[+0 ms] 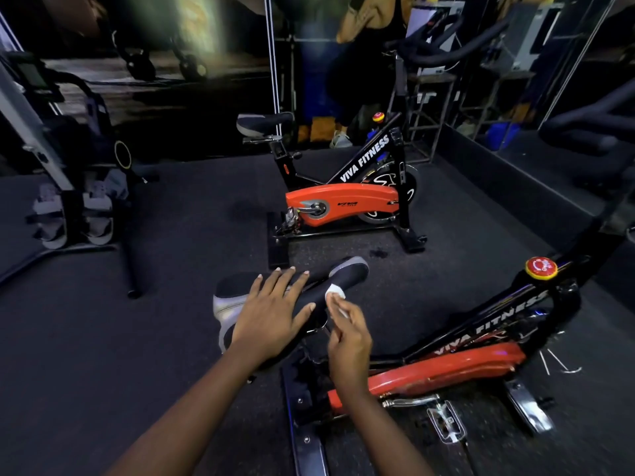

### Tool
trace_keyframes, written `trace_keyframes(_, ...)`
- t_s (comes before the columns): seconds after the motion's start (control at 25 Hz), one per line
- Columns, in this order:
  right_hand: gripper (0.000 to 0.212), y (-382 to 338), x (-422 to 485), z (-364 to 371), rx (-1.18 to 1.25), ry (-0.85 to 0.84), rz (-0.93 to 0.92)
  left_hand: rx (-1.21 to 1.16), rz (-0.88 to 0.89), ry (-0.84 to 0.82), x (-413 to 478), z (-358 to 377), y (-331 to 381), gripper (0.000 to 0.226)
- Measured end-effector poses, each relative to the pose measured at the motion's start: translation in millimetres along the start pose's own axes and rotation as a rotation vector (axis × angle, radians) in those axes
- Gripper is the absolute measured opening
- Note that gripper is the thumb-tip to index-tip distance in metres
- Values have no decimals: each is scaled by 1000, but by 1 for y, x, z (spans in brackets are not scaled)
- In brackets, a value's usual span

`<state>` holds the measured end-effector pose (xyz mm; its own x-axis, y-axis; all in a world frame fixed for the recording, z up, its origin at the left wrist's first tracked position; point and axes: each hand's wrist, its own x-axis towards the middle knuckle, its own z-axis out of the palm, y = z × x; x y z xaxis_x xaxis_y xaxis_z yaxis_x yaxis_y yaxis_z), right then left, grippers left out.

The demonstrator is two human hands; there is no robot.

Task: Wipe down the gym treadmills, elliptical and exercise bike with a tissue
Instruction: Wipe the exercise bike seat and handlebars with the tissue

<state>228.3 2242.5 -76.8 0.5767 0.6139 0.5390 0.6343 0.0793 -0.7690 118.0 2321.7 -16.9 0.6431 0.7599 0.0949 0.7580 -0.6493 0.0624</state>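
Two hands on the saddle (pixel 347 273) of the near exercise bike (pixel 446 367). Your left hand (pixel 271 314) lies flat on top of it, fingers straight and spread, thumb pointing toward your right hand. Your right hand (pixel 347 341) pinches a small white tissue (pixel 335 293) in its fingertips and presses it on the saddle's black cover, just past the left thumb tip, so the tissue sits between the two hands. One end of the saddle sticks out beyond the tissue; the grey-edged other end shows left of your left hand. The bike's frame runs off to the right of your right hand, red knob (pixel 541 267) well out that side. A second exercise bike (pixel 343 201) stands beyond both hands, well apart. An elliptical (pixel 68 207) is far to the left of your left hand.
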Motion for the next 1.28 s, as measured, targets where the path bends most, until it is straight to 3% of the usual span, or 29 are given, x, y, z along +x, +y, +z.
trace_keyframes(0.12,41,-8,-12,-8,50,-20,-24,-24,22,-12,0,0,-2,102)
trace_keyframes(0.2,37,-6,4,-17,56,97,50,-31,49,-33,2,-1,-7,111)
trace_keyframes(0.28,44,-1,29,-19,50,232,200,-34,108,-71,4,-3,-16,119)
trace_keyframes(0.4,52,1,49,-10,64,253,311,-52,180,-103,0,-5,-27,118)
trace_keyframes(0.64,56,-21,2,17,28,245,256,-99,264,-105,-8,-6,-36,109)
trace_keyframes(0.88,57,-55,-56,35,73,197,232,-110,320,-99,-9,-4,-43,114)
trace_keyframes(1.08,56,-51,-5,12,-17,338,262,-123,326,-58,-9,-4,-42,115)
trace_keyframes(1.28,42,-54,-1,23,-222,43,267,-145,327,-56,-10,-6,-42,113)
